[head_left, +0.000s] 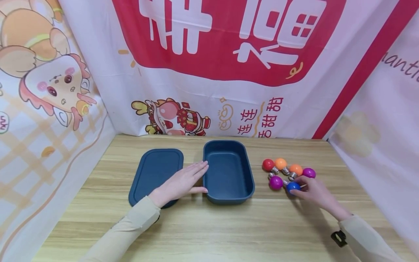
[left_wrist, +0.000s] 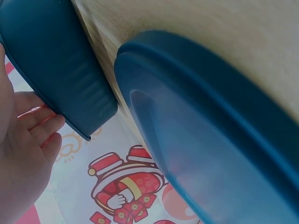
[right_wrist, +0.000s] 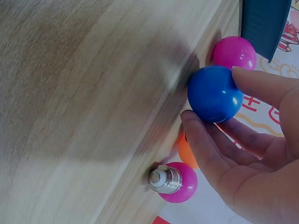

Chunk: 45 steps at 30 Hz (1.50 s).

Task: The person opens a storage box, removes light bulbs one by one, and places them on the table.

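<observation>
A dark blue rectangular box stands without its lid on the table. My left hand rests against the box's left rim, fingers and thumb fairly straight; the left wrist view shows the fingertips touching the rim. To the right of the box, my right hand pinches a blue light bulb between thumb and fingers. Around it lie other coloured bulbs with metal screw bases: a red bulb, two orange ones, a purple bulb and another purple bulb.
The flat blue lid lies left of the box, partly beneath my left forearm in the head view. Printed cloth hangs behind the wooden table and along both sides.
</observation>
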Each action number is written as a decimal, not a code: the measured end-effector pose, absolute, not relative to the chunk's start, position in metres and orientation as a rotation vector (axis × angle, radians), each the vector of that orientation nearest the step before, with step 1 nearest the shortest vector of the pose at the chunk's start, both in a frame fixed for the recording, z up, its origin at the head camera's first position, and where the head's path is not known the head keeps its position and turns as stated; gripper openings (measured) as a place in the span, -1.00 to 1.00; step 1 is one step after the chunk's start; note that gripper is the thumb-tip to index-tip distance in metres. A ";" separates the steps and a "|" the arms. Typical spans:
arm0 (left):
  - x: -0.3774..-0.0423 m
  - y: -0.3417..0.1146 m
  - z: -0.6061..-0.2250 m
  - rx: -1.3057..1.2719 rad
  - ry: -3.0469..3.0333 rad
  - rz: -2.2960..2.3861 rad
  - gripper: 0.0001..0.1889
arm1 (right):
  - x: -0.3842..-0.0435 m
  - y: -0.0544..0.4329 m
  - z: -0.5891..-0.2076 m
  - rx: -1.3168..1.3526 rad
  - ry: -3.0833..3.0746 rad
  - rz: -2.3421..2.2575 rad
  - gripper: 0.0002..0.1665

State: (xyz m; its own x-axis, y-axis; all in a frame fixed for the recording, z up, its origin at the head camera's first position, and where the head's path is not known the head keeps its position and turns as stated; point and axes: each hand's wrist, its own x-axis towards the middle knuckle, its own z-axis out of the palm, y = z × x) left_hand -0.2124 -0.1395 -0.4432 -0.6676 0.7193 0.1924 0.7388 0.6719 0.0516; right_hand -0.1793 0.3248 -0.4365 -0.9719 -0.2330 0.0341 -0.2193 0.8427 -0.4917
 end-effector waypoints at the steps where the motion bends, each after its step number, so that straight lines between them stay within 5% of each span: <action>1: -0.213 -0.139 -0.443 -1.198 -2.728 -0.185 -0.14 | -0.180 0.325 -0.437 -0.364 2.987 -0.792 -0.56; 45: -0.211 -0.140 -0.442 -1.191 -2.759 -0.206 -0.13 | -0.177 0.333 -0.428 -0.372 3.040 -0.754 -0.54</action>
